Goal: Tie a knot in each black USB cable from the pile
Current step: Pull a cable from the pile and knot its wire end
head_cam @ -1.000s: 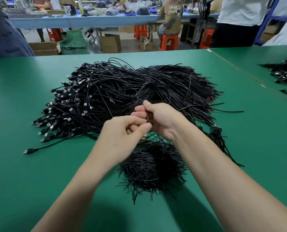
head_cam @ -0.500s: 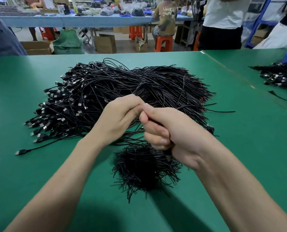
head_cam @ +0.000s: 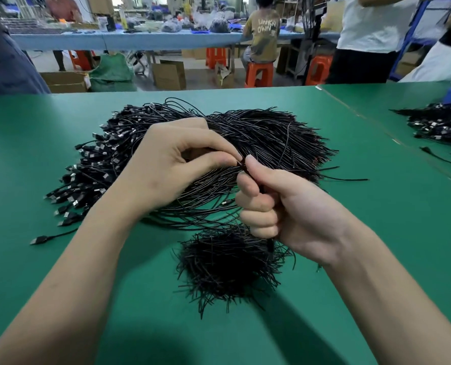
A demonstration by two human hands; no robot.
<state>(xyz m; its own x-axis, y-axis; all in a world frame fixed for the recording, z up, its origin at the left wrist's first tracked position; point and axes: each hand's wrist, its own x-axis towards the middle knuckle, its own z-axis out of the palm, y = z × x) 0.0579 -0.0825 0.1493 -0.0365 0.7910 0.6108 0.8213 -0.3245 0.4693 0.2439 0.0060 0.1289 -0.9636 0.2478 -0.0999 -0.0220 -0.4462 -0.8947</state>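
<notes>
A big pile of black USB cables lies on the green table, plugs fanned out to the left. Above its front edge my left hand pinches one thin black cable with thumb and fingertips. My right hand is fisted round the same cable just right of that pinch, thumb up; the cable's tail hangs out below the fist. How the cable is looped between the hands is hidden by the fingers.
A dense heap of short black ties sits on the table below my right hand. A second cable pile lies at the far right. One loose plug lies at the left. People and orange stools are beyond the table.
Both hands rose off the pile toward me and drew slightly apart. The right hand turned into a fist round the cable, and the left hand shifted to a fingertip pinch.
</notes>
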